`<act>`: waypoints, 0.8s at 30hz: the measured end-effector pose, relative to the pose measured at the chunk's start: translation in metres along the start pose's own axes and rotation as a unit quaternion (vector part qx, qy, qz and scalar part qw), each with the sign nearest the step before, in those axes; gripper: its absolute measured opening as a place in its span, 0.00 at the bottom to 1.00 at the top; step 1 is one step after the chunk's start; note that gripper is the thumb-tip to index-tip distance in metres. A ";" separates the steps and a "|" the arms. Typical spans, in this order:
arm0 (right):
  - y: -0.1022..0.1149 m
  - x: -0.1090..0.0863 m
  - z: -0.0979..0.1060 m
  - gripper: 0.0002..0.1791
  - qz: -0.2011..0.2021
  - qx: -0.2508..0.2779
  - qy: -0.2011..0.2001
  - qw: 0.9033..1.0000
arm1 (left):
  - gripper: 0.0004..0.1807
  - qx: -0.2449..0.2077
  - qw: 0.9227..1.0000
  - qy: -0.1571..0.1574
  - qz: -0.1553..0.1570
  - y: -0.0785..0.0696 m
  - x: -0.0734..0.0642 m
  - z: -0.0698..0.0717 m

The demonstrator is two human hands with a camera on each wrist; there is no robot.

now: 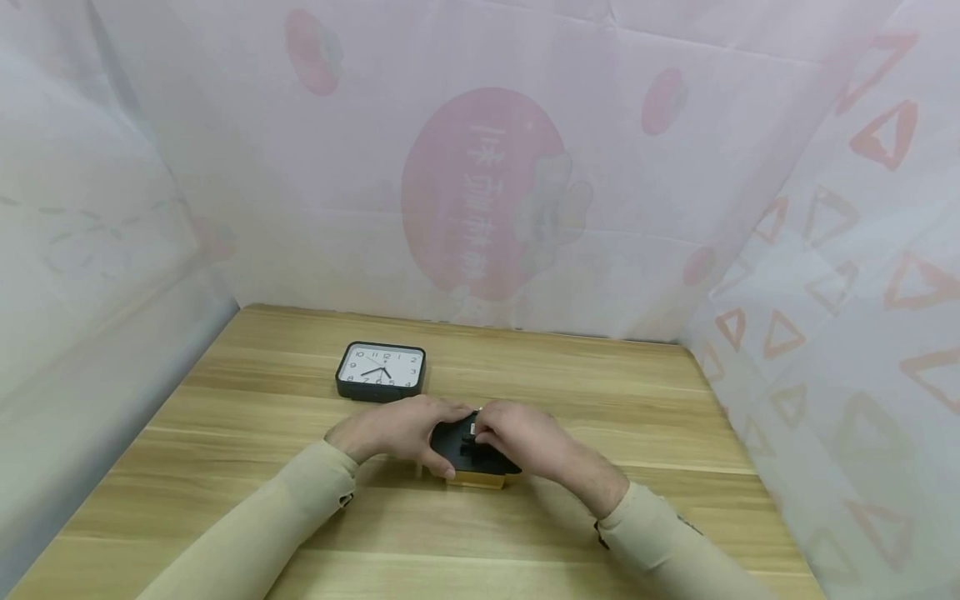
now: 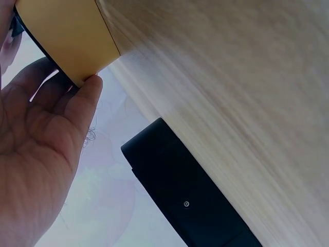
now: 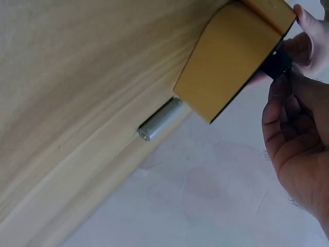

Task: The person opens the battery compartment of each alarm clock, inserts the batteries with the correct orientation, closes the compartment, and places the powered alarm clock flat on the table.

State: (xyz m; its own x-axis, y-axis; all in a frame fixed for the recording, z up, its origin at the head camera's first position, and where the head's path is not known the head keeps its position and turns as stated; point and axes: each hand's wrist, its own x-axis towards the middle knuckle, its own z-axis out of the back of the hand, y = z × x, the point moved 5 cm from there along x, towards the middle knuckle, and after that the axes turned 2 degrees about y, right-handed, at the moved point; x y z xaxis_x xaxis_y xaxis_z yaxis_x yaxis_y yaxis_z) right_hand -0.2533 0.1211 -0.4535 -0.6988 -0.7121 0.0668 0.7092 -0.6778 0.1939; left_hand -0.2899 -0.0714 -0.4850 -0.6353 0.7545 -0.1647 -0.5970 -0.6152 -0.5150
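Note:
A gold-sided box with a flat black top (image 1: 448, 440) sits on the table in front of me. My left hand (image 1: 405, 427) grips its left side, thumb at the near corner and fingers toward the far edge. In the left wrist view a fingertip presses the gold side (image 2: 72, 38). Over the black top, my right hand (image 1: 525, 435) has its fingers bent down and pinches a small black part (image 3: 276, 65) that stands out from that face. Its fingertips partly hide the part. A silver cylindrical battery (image 3: 160, 119) lies on the table beside the box.
A black-framed rectangular clock (image 1: 381, 368) with a white dial lies face up behind my left hand. The wooden table (image 1: 600, 383) meets a printed cloth wall (image 1: 337, 275) at the back, with more cloth at both sides.

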 end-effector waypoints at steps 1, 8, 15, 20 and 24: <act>-0.002 0.000 0.002 0.04 -0.004 0.004 -0.001 1.000 | 0.58 -0.001 1.000 0.000 0.001 0.000 0.000 0.000; -0.017 -0.001 0.018 0.03 -0.030 0.026 -0.016 0.999 | 0.60 -0.004 1.000 -0.001 0.012 0.000 -0.001 -0.001; -0.037 -0.001 0.023 0.04 -0.062 0.032 -0.039 0.997 | 0.60 -0.001 1.000 -0.003 0.012 -0.001 0.000 -0.001; -0.051 -0.001 0.024 0.04 -0.077 0.031 -0.049 0.995 | 0.61 -0.001 1.000 -0.002 0.013 -0.001 0.000 -0.002; -0.063 -0.002 0.024 0.04 -0.088 0.027 -0.052 0.994 | 0.61 -0.003 1.000 -0.002 0.018 0.000 0.000 -0.002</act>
State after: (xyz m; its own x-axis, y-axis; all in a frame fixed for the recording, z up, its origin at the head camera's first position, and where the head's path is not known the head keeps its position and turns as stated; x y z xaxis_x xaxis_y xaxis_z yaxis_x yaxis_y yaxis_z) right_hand -0.2988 0.1693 -0.4425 -0.8192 -0.5593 0.1268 0.5714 -0.7771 0.2637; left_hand -0.2886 -0.0705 -0.4868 -0.6581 0.7313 -0.1792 -0.5707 -0.6398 -0.5148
